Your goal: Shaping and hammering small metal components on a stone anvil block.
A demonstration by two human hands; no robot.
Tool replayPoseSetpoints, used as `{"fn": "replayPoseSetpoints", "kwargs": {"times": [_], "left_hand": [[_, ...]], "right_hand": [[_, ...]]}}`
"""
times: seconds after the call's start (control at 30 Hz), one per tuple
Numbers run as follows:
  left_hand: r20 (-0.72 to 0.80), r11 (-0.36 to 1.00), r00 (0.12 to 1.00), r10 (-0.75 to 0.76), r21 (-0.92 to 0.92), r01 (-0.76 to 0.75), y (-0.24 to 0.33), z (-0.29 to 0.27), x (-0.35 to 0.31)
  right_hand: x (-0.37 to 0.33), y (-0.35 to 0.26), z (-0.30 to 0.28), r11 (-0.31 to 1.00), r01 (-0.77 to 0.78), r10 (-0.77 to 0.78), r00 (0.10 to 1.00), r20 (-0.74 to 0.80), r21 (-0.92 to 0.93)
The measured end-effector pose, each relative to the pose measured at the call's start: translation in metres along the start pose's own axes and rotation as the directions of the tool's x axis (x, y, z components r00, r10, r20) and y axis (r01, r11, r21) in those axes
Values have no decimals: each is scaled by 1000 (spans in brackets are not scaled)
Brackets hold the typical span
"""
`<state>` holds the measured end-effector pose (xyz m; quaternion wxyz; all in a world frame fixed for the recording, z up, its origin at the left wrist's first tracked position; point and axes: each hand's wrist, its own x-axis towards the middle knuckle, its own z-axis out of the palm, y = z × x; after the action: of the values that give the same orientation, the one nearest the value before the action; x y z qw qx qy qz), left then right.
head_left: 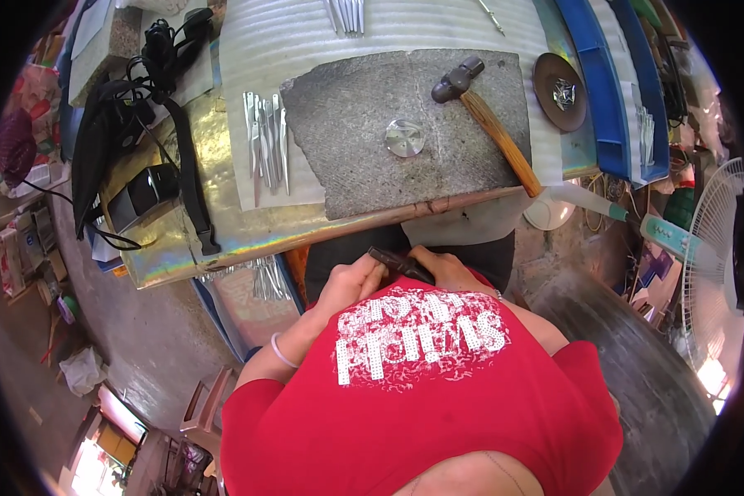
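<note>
Close to my body, below the table's front edge, my left hand [353, 282] and my right hand [452, 270] are both closed on a dark, oblong object [402, 264]. Its exact kind I cannot make out. It lies slantwise between the hands, over my lap. On the table in front is a rough grey stone slab [355, 174]. A round, shiny metal disc [405, 138] rests on the slab. To the disc's right lies a hammer [498, 132] with a wooden handle, its dark head at the far end and its handle tip over the slab's near edge.
Slim metal pieces [266, 145] lie in a row left of the slab. A brown round dish [546, 91] holds small shiny bits at the right, beside a blue tray [605, 107]. Black straps and a bag [99, 157] cover the table's left end. A fan [715, 240] stands at right.
</note>
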<state>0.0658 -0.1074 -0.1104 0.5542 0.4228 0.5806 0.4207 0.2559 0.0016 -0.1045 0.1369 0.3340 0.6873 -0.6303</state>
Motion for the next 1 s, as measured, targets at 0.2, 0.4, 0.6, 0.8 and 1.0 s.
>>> {"fn": "replayPoseSetpoints", "kwargs": {"times": [0.2,0.4,0.6,0.8,1.0], "left_hand": [[-10,674,968,249,719,-166,-15,-3,0],[150,960,980,-131,-227,163,-27,-12,-3],[527,321,785,-326,-719,617,-28,-18,-3],[-27,815,998,53,578,-28,-16,-9,-10],[49,963,999,10,268,-23,-23,-15,-12]], "right_hand": [[3,-6,3,998,-34,37,998,-54,56],[0,-6,4,1000,-11,10,1000,-24,-12],[0,-9,3,998,-11,11,1000,12,-57],[2,-10,4,999,-46,46,999,-3,-24],[5,-6,8,990,-65,66,998,6,-124]]}}
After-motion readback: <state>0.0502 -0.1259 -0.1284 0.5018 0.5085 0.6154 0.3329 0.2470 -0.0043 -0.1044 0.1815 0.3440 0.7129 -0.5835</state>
